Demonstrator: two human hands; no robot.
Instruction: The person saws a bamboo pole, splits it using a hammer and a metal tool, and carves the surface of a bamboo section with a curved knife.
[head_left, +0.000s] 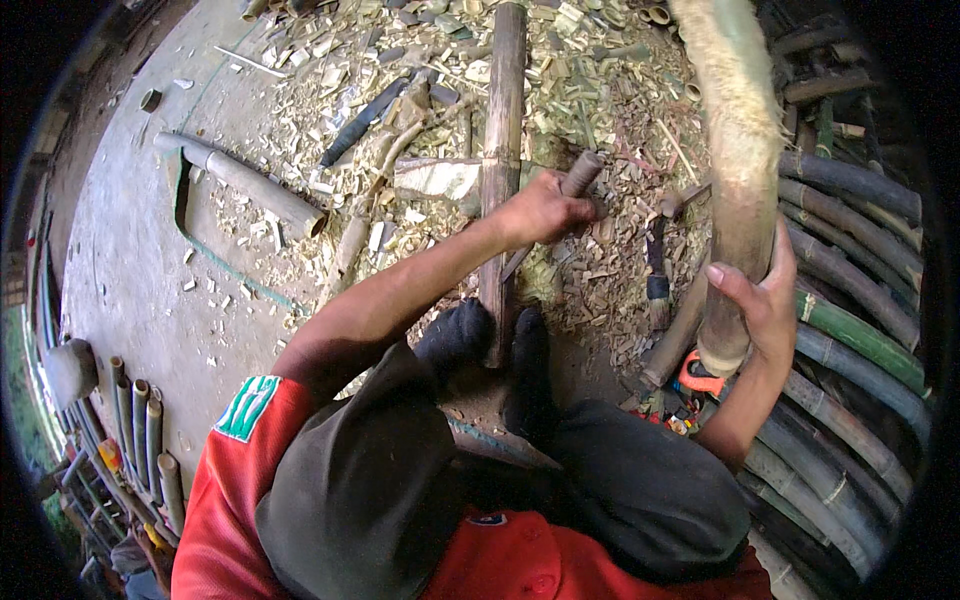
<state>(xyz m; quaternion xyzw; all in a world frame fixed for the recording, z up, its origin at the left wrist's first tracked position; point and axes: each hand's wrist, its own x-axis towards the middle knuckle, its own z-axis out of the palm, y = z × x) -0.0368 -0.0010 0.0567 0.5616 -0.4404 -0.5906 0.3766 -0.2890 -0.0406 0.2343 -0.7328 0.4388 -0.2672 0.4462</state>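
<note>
My left hand [548, 212] is closed around the round wooden handle [582, 174] of a tool. A thin dark part shows below that fist, but the tool's kind is unclear. At the right, my right hand [758, 300] grips the lower part of a thick bamboo section [742, 150], thumb in front and fingers behind. This section stands nearly upright in the view, its upper half pale and fibrous, its lower half brown. A long brown pole [505, 90] runs from the far edge to between my dark-covered feet, passing beside a pale wooden block [438, 180].
Wood chips [610, 290] cover much of the floor. Bamboo poles [850, 330] are piled at the right, near an orange handle [700, 375]. A bamboo piece [245, 182] and a dark-wrapped tool handle [362, 125] lie left. Several bamboo lengths [150, 430] stand at lower left.
</note>
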